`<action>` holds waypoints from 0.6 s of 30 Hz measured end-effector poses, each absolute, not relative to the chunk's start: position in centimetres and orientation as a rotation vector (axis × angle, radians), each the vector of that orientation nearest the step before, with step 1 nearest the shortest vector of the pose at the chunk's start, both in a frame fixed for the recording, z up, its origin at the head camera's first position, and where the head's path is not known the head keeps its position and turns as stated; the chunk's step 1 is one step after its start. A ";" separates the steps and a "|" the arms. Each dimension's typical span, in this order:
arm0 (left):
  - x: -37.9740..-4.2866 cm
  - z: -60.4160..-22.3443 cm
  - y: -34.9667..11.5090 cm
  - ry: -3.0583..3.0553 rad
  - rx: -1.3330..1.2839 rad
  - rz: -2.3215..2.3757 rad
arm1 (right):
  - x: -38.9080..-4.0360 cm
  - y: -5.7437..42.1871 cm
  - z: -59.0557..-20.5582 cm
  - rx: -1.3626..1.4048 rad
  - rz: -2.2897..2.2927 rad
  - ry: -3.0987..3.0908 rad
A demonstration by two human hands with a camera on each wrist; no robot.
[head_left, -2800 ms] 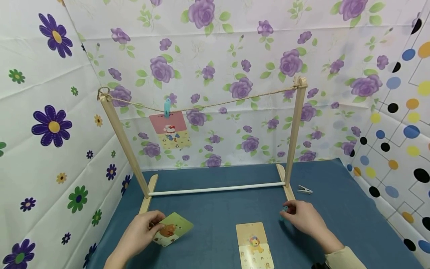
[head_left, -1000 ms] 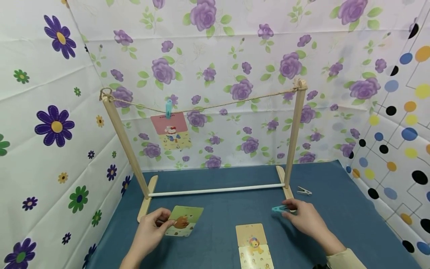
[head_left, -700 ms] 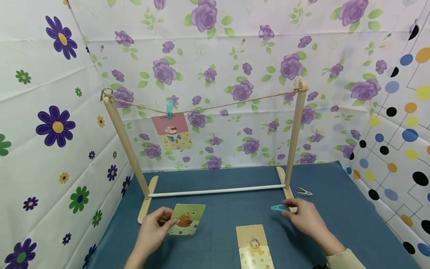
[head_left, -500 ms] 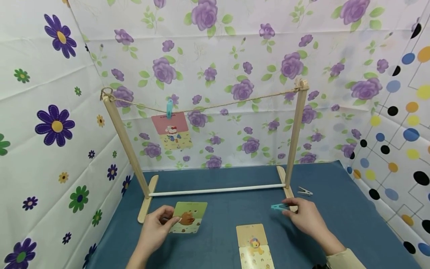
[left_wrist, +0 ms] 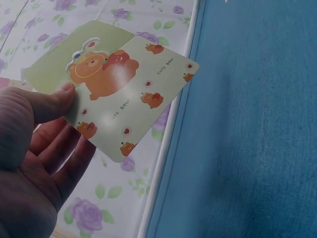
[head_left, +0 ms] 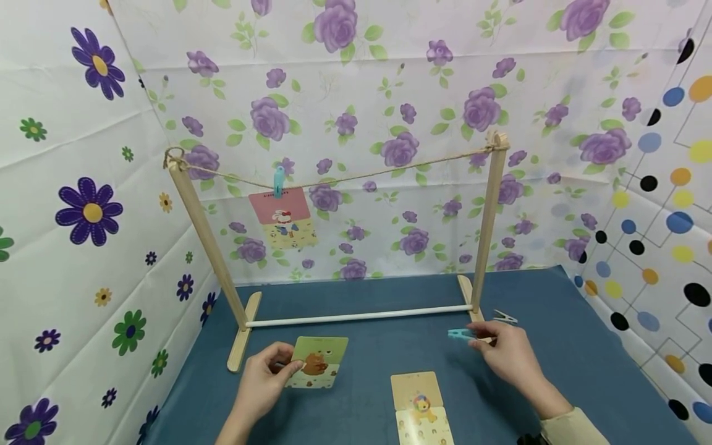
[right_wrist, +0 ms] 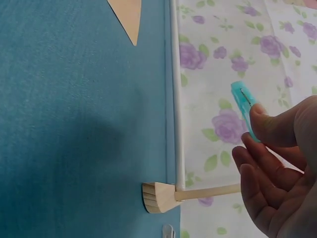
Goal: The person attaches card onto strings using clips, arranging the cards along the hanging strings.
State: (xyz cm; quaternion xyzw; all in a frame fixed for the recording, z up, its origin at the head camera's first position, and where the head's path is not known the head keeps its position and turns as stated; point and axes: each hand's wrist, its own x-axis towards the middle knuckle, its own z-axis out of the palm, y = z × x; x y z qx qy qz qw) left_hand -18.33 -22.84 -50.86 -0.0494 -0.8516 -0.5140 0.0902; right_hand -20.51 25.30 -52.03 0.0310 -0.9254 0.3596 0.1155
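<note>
Left hand (head_left: 258, 384) pinching card (left_wrist: 124, 96), lettering (left_wrist: 165, 66) legible only in wrist view, right hand (head_left: 510, 353) pinching clothespin (right_wrist: 242, 100)

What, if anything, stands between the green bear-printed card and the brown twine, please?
Nothing visible blocks the path from the green bear-printed card up to the brown twine. The thin white rod runs low beneath it; the pink-and-yellow card hangs only on its left part.
</note>
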 end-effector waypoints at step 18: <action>-18.5 -50.4 -22.6 -2.510 -0.175 -1.557 | -21.3 25.8 -47.3 0.305 0.860 -2.476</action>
